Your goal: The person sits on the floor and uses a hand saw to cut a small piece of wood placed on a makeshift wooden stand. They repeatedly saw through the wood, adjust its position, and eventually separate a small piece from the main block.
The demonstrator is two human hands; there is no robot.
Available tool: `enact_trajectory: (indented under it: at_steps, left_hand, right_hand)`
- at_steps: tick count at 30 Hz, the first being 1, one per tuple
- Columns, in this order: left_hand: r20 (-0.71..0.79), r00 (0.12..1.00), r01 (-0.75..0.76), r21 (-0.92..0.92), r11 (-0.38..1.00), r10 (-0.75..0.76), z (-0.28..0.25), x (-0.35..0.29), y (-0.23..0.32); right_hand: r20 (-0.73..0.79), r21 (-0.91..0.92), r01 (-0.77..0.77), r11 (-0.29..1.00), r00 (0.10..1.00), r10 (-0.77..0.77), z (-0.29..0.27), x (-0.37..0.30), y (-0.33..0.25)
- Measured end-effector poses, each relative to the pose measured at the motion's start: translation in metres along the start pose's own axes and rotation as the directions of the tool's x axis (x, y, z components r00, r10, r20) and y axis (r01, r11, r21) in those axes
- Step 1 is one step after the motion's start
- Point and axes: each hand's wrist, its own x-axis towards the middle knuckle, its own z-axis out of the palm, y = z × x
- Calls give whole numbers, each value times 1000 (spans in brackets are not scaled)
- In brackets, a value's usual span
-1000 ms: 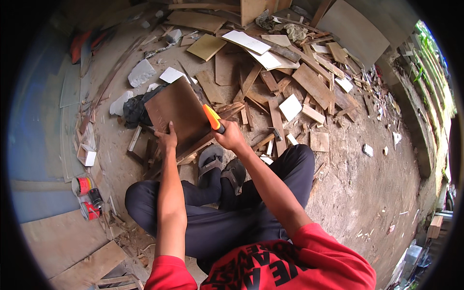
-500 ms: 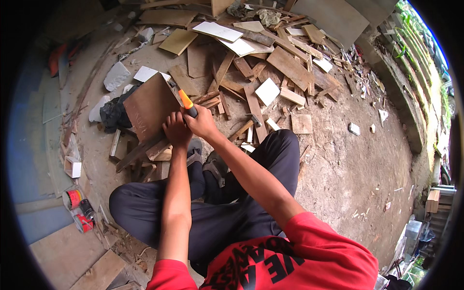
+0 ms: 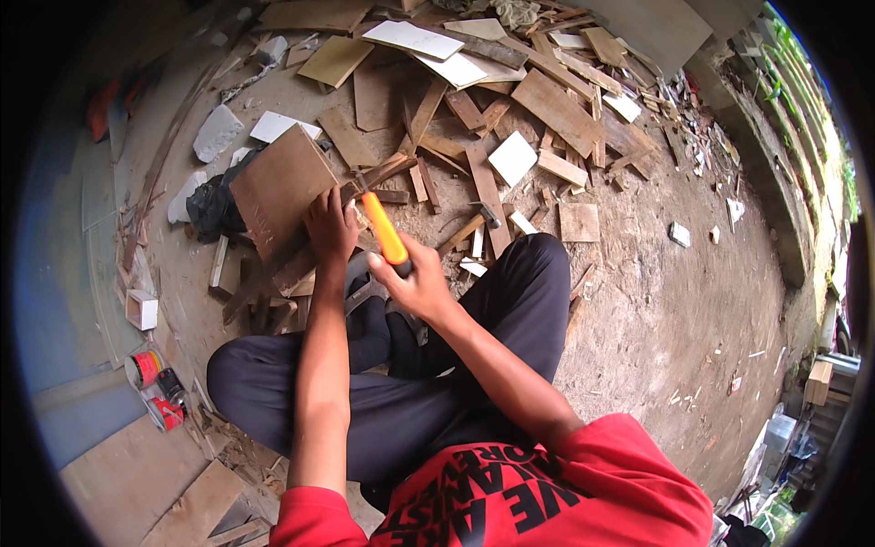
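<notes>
My right hand is wrapped round the dark end of a hand tool with an orange handle. The tool points up and away, with a dark metal part at its far end, too small to make out well. My left hand rests at the right edge of a brown wooden board, fingers stretched and apart. This board lies tilted over several wood offcuts, with pale handwriting on its face. Just right of my right hand, a small hammer with a wooden handle lies among the scraps.
A heap of planks and panels spreads ahead. A black plastic bag and a white block are at the left. Red cans stand near my left knee. A low concrete wall runs along the right.
My right hand has drawn back toward me and right with the orange-handled tool, away from my left hand. My left hand stays at the board, its fingers now straighter.
</notes>
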Motion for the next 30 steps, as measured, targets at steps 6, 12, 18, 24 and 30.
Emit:
enact_trajectory:
  at_steps: [6,12,18,24,30]
  left_hand:
    - [95,993,71,16,997,-72,-12,-1,9]
    - [-123,986,100,-75,992,-109,-6,-14,15]
    - [-127,987,71,-176,982,-94,-12,-13,5]
    - [-158,981,96,-135,986,-117,-11,-13,9]
    - [-100,980,158,-127,979,-171,-12,-10,13]
  right_hand:
    - [-64,-109,-21,994,998,14,-40,-46,-13]
    - [-53,-222,-158,962,987,150,-42,-62,-19]
    - [-40,-167,-169,971,986,165,-48,-82,-9]
    - [-20,-139,-191,972,982,190,-43,-83,-11]
    - [-3,-90,-241,966,970,242,-32,-75,-18]
